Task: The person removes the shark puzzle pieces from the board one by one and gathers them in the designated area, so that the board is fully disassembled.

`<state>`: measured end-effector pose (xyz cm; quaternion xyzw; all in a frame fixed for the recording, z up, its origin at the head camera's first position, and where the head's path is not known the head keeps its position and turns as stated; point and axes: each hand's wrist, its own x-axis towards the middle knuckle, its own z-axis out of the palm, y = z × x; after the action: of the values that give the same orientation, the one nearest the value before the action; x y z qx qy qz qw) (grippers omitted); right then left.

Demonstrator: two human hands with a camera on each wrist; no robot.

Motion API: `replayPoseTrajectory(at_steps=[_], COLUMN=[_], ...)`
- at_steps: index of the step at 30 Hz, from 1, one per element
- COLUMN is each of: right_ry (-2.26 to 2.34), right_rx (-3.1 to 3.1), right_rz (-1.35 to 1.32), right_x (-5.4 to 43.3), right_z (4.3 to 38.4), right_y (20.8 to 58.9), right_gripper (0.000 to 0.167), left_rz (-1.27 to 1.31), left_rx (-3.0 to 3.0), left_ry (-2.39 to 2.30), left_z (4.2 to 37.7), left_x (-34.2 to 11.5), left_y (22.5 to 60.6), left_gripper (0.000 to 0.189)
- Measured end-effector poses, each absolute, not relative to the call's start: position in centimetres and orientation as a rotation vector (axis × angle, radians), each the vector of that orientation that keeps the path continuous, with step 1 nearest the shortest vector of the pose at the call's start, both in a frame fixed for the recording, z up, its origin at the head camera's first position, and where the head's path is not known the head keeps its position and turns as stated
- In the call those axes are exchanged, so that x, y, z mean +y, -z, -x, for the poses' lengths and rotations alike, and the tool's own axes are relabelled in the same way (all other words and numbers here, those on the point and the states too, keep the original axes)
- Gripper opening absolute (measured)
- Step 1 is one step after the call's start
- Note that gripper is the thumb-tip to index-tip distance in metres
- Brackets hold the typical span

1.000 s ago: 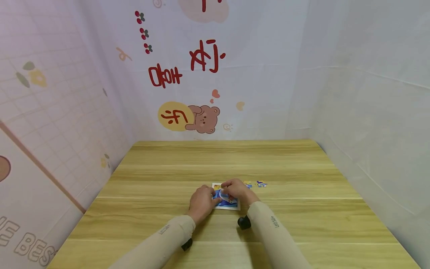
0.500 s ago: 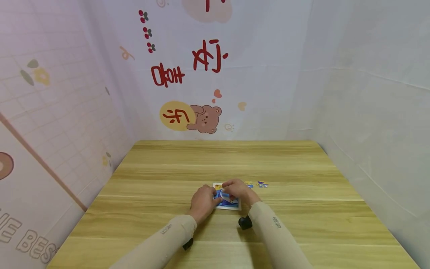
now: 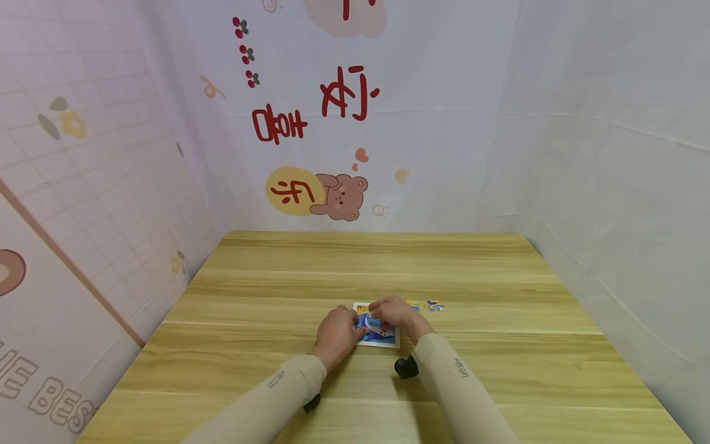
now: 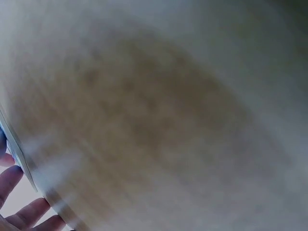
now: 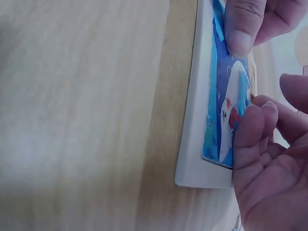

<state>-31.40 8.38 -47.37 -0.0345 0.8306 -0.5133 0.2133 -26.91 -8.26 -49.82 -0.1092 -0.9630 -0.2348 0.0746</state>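
Head: right hand (image 3: 398, 313) hid part of the puzzle (image 3: 378, 337); couldn't tell its grip. Left hand (image 3: 336, 333), grip unclosed, touched the puzzle. Loose pieces (image 3: 435, 305) lay nearby on the wooden surface (image 3: 277, 280), printed backdrop (image 3: 444, 154) behind. Left wrist: mostly blurred, hand cut off. Right wrist: puzzle sat inside a white tray (image 5: 192, 154), top cropped.

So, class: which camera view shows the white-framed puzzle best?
The right wrist view: the white-framed puzzle is largest there, its blue picture detailed, though cropped. In the head view it is small and partly under the left hand and right hand; the left wrist view catches only an edge.
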Motion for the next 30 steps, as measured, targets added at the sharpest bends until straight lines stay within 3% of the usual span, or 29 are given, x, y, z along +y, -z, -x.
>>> replayPoseTrajectory(at_steps=[15, 30], right_ry=[1.536, 1.411], right_rx=[2.128, 2.379], right_rz=[0.134, 0.238], right_x=[9.1, 7.7], right_z=[31.9, 31.6], right_y=[47.6, 47.4], right_gripper=[0.047, 0.039], left_rz=[0.331, 0.358], left_rx=[-2.899, -2.865], left_ry=[0.695, 0.689], left_z=[26.9, 27.0], left_x=[-8.1, -8.2], left_y=[49.9, 50.1], left_gripper=[0.028, 0.026])
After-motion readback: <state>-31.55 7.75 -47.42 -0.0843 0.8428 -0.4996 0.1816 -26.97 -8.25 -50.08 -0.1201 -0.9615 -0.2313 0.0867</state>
